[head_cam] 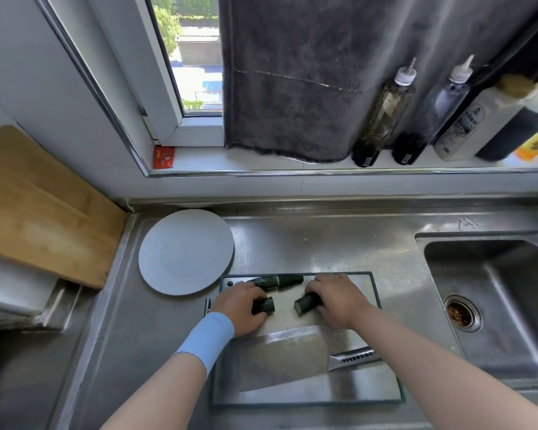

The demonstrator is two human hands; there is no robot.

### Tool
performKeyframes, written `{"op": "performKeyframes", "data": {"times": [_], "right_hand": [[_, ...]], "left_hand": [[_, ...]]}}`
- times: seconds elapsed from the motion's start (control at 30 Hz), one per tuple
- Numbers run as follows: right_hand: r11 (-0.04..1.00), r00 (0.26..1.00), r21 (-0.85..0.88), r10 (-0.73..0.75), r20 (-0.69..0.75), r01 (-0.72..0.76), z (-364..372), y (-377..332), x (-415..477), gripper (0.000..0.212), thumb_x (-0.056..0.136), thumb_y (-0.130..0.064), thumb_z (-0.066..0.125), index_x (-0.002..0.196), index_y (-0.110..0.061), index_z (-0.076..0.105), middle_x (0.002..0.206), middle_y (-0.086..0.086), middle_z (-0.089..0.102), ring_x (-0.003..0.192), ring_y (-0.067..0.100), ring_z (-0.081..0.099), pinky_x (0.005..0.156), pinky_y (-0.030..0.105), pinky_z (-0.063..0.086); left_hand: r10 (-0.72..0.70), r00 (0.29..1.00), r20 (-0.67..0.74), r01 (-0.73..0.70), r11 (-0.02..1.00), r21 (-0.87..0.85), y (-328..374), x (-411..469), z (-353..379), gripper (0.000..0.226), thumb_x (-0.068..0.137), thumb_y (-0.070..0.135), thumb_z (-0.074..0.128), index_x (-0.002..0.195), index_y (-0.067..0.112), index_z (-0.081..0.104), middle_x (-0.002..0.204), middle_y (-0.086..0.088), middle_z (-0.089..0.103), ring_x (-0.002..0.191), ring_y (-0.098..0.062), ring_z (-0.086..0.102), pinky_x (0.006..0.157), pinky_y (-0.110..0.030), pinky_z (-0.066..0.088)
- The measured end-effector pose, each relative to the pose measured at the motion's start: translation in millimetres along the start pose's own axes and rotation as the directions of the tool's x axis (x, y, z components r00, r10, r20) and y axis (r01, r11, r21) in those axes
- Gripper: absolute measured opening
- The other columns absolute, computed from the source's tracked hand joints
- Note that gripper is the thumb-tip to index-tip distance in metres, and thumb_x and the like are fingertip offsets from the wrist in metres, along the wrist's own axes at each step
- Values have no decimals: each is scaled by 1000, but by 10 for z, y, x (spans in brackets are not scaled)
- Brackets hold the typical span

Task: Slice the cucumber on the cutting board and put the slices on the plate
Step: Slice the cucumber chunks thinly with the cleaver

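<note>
On the cutting board (308, 391), left hand (241, 307) and right hand (336, 301) each grip a cucumber chunk (265, 305); best lay them steady beside the pieces (277, 281) at twelve o'clock, take the cleaver (280, 356) from six, slice thin for the plate (185, 251) at ten.

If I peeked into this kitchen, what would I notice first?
Right in the middle, the left hand grips a cucumber chunk and the right hand grips a second chunk, both on the metal cutting board. A big shiny cleaver lies flat on the board's near side. A round white plate sits to the board's left.
</note>
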State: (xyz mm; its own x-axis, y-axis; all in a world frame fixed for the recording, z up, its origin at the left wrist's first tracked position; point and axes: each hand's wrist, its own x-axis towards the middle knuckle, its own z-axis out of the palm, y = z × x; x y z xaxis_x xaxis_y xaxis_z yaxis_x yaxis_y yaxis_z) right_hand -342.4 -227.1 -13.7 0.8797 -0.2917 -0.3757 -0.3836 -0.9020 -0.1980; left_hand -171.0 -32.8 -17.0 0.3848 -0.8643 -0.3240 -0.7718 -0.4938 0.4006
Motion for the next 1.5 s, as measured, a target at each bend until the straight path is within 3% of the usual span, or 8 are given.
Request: {"op": "performKeyframes", "data": {"times": [0.23,0.53,0.67,0.73,0.87,1.2,1.3,1.5], "right_hand": [[938,944,-112,324,-58,-328,-77,185,92,43,87,-9,52,128,-23,51,126,4,53,113,27,55,97,41,38],[952,950,-27,302,-84,-305,-22,220,68,62,92,-19,59,149,-25,37,145,7,42,128,31,45,102,43,36],[981,949,111,181,-259,-157,-41,140,-251,41,88,-19,56,129,-24,57,123,3,54,114,27,52,93,37,39],[982,990,189,38,-139,-11,15,79,-481,29,89,-23,53,116,-22,62,113,2,59,106,25,56,89,35,44],[974,982,194,-143,119,119,221,28,-856,41,81,-31,57,121,-22,57,109,1,57,100,23,53,83,34,44],[975,965,59,-219,146,213,449,-92,-1082,64,88,-3,53,144,-22,30,123,9,46,103,31,52,77,40,45],[975,967,50,-223,127,218,448,-134,-1122,55,84,-6,55,130,-28,34,118,7,52,88,32,58,75,46,52],[973,987,226,10,160,-47,273,-227,-1057,45,88,-24,43,130,-37,48,120,-1,65,102,26,60,85,36,49]], "left_hand": [[-42,999,-10,42,999,-15,40,1,12,46,84,47,59,128,36,55,127,16,52,120,-9,47,95,-26,43],[-33,999,-18,33,999,10,176,2,61,45,86,45,58,129,34,54,128,15,51,121,-9,46,95,-27,44],[-71,995,-62,70,997,-30,247,-61,95,43,88,43,61,129,31,56,125,13,54,116,-10,49,94,-26,43],[-110,989,-100,101,990,-94,296,-108,146,41,89,40,63,127,28,58,122,11,56,108,-12,51,92,-25,43],[-193,959,-207,152,968,-198,415,-240,284,37,92,30,62,128,23,59,123,5,56,114,-16,50,98,-28,40],[-339,829,-444,186,917,-352,504,-992,492,35,92,21,61,127,26,58,109,12,51,91,-13,53,81,-30,47],[-402,774,-489,213,893,-397,460,-1210,503,36,94,20,59,129,27,56,116,11,53,97,-14,54,84,-30,47],[-544,556,-628,281,834,-474,277,-1423,459,35,90,10,60,124,21,58,115,2,54,103,-20,51,90,-36,45]]}}
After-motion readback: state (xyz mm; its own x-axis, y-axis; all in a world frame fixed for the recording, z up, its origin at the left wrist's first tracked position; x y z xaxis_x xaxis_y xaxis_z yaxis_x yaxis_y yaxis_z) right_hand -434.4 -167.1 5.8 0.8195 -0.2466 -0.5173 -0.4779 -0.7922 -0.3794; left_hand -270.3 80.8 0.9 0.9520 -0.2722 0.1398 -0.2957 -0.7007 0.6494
